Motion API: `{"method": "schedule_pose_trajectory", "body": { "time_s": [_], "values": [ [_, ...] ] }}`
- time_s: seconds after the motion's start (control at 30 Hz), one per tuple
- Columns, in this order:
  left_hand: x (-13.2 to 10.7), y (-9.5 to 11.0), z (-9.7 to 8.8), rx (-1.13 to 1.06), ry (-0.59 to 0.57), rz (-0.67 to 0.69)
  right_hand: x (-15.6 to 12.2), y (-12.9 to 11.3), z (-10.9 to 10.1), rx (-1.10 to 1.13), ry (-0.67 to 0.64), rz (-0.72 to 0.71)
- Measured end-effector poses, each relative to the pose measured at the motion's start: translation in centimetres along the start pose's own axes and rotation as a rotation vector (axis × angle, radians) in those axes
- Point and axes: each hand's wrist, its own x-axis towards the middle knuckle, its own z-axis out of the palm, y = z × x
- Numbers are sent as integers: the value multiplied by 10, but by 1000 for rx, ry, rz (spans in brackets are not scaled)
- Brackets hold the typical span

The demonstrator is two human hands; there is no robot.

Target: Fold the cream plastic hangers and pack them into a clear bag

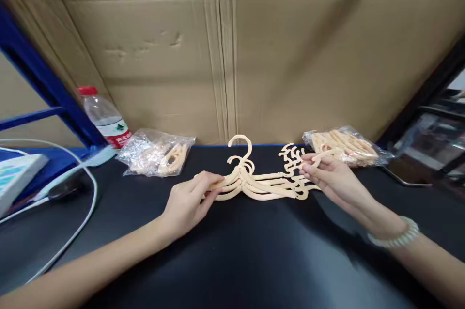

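Note:
A small group of cream-coloured hangers (267, 190) lies on the black table, their hooks toward the cardboard. My left hand (192, 197) is closed on the left arm of a hanger, thumb and fingers pinching it. Between the thumb and fingers of my right hand (336, 180) is a slim, curved cream-coloured plastic piece (322, 155). Just left of that hand, several small hook-shaped cream pieces (290, 156) are bunched by the right ends of the hangers. Fingers partly hide what lies under my right hand.
Behind the table (232, 260) stands a cardboard wall (163, 67). Clear bags of cream parts lie at back left (160, 154) and back right (345, 146). At left are a red-capped water bottle (109, 122), a white cable (95, 193) and a white box (22, 178).

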Motion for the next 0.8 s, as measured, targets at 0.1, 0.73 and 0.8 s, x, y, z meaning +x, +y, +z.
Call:
{"method": "schedule_pose_trajectory", "body": {
  "time_s": [0.1,0.73,0.8],
  "values": [
    [-4,-1,6,-47,29,-4,-3,2,1,-52,-60,53],
    [-5,3,7,-146,100,14,-15,-2,9,76,-390,364],
    [-4,3,7,-137,106,29,-14,0,8,68,-395,358]
  ]
}}
